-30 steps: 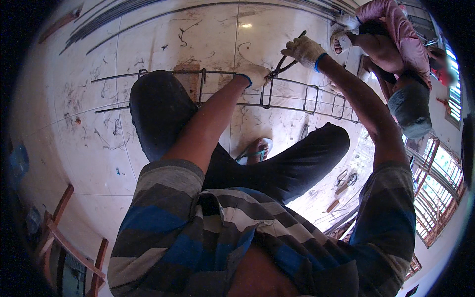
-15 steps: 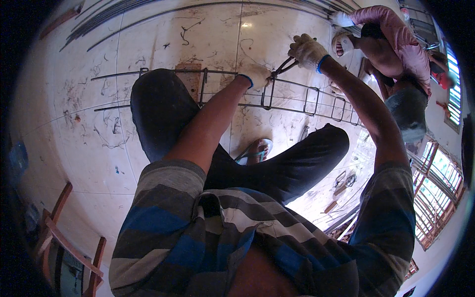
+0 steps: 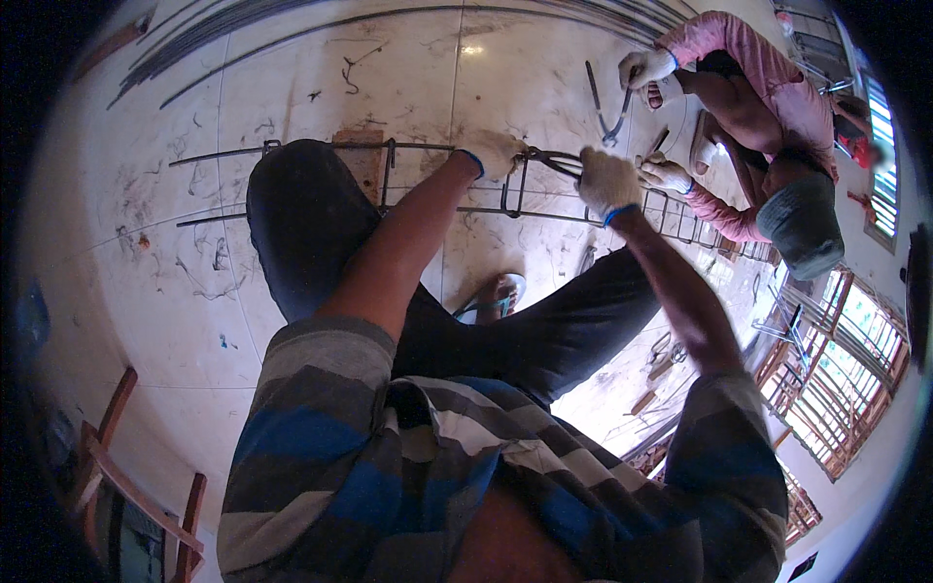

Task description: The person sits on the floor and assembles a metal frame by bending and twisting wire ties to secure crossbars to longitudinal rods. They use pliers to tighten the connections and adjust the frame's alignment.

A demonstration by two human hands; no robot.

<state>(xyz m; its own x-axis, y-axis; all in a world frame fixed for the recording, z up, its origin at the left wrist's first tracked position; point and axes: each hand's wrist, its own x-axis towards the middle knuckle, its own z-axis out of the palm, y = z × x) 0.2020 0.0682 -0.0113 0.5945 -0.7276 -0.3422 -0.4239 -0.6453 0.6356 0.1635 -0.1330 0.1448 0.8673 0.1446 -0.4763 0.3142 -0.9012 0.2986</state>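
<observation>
Right hand [image 3: 607,180], in a white glove with a blue cuff, is clenched round the handles of dark pincers [image 3: 552,160]; the tool's head points left, toward the left hand. Left hand [image 3: 494,154], gloved the same way, is closed on the upper bar of the rebar cage [image 3: 428,180] just beside the pincer head; whether the jaws grip wire cannot be told.

Rebar cage: long, ladder-like, dark steel bars joined by rectangular stirrups. It lies on its side across the floor, from above the person's left knee rightward to a co-worker.

Floor [image 3: 292,87]: pale glossy tiles, scuffed and streaked with dark marks, scraps of wire scattered about. Loose long bars [image 3: 321,24] lie along the far edge. Sandal [image 3: 491,296] on the person's foot between the legs. A co-worker in a pink top [image 3: 768,83] crouches at right, gloved hands on the same cage. Barred window [image 3: 836,389] lower right.

Both forearms are extended forward, the left bare, the right bent at the elbow.
</observation>
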